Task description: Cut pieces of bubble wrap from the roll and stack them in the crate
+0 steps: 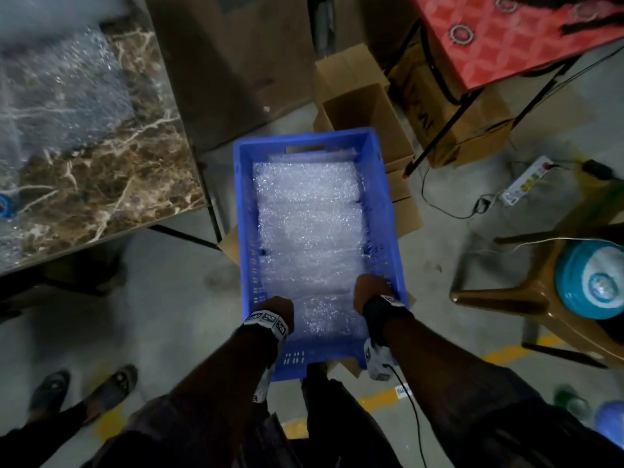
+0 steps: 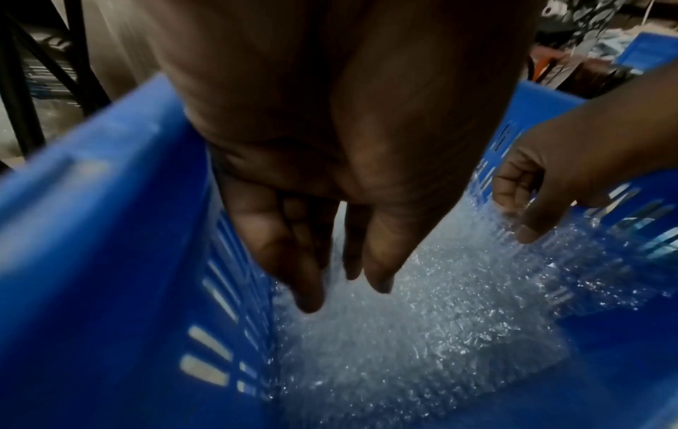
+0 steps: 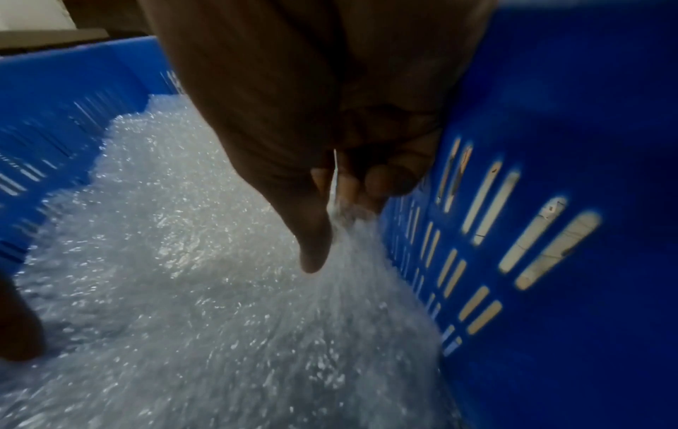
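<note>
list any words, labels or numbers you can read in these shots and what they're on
None can be read.
Wristband tags on the left hand and right hand: square black-and-white marker patterns, not letters.
Cardboard box under the red table: dark print, too blurred to read.
Floor sticker on the yellow line: too small to read.
Blue crate: no lettering visible.

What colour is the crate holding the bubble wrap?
Blue; the crate shows best in the head view, its slotted walls around the bubble wrap.
</note>
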Tool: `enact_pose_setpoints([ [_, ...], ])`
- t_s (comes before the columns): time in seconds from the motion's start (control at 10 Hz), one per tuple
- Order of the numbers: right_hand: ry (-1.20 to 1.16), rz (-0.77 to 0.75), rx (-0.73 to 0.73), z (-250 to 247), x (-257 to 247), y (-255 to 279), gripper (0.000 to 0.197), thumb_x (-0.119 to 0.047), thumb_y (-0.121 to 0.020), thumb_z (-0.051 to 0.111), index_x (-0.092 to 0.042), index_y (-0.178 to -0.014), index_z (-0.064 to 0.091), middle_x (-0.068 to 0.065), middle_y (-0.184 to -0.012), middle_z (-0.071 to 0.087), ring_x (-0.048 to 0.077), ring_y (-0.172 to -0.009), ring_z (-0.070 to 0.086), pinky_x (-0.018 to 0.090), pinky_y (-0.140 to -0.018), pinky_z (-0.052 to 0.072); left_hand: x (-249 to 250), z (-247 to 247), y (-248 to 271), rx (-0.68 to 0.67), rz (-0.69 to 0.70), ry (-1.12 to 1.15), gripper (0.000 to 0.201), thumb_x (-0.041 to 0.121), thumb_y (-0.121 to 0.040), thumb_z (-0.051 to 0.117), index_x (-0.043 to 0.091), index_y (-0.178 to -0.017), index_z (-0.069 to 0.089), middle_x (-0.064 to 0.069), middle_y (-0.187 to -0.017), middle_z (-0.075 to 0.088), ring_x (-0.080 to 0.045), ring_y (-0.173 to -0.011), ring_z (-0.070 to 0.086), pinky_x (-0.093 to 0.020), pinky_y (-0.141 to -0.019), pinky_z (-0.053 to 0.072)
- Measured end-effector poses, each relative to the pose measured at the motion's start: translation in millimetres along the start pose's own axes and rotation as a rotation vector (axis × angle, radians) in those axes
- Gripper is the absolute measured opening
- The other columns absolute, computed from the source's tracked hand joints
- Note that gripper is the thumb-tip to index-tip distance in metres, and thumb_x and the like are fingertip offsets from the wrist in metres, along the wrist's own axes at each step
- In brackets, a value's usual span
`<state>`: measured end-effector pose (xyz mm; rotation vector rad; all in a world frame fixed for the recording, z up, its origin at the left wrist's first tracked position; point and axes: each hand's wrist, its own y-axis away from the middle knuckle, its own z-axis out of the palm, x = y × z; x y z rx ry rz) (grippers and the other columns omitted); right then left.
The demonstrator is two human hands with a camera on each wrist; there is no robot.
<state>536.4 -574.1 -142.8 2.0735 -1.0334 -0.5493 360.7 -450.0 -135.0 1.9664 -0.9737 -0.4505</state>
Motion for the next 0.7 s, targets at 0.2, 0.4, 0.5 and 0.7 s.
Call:
enact_pose_setpoints([
  [0.2, 0.025, 0.011, -0.11, 6, -1, -25, 0.039, -0.011, -0.089, 0.056, -0.002, -0.128, 0.059, 0.021, -0.134, 0.058, 0.035, -0.122, 0.058, 0.04, -0.098, 0.05, 4, 7, -27, -0.1, 0.02, -0.087, 0.043, 0.03, -0.092, 0.055, 0.008, -0.13, 0.055, -0.015, -0.134, 0.056, -0.031, -0.125, 0.053, -0.038, -0.1, 0.045],
  [0.4, 0.006, 0.043, -0.217, 9, -1, -27, 0.045, -0.02, -0.09, 0.062, -0.004, -0.132, 0.058, 0.018, -0.136, 0.058, 0.031, -0.123, 0.058, 0.033, -0.096, 0.047, 11, 3, -38, -0.128, 0.031, -0.097, 0.041, 0.027, -0.099, 0.049, 0.006, -0.134, 0.053, -0.015, -0.138, 0.054, -0.03, -0.129, 0.051, -0.039, -0.101, 0.044],
  [0.5, -0.064, 0.065, -0.311, 7, -3, -20, 0.054, -0.03, -0.089, 0.068, -0.003, -0.134, 0.055, 0.017, -0.14, 0.054, 0.03, -0.127, 0.054, 0.033, -0.1, 0.044, 11, 1, -33, -0.158, 0.024, -0.055, 0.045, 0.034, -0.098, 0.052, 0.006, -0.133, 0.054, -0.014, -0.137, 0.055, -0.03, -0.127, 0.052, -0.038, -0.101, 0.044],
  [0.7, -0.124, 0.085, -0.242, -7, -6, 13, 0.056, -0.031, -0.093, 0.063, 0.002, -0.136, 0.049, 0.018, -0.141, 0.053, 0.031, -0.127, 0.053, 0.028, -0.095, 0.044, 5, -6, -12, -0.049, -0.015, 0.079, 0.05, 0.036, -0.098, 0.05, -0.001, -0.132, 0.05, -0.02, -0.137, 0.053, -0.033, -0.129, 0.049, -0.035, -0.103, 0.038],
])
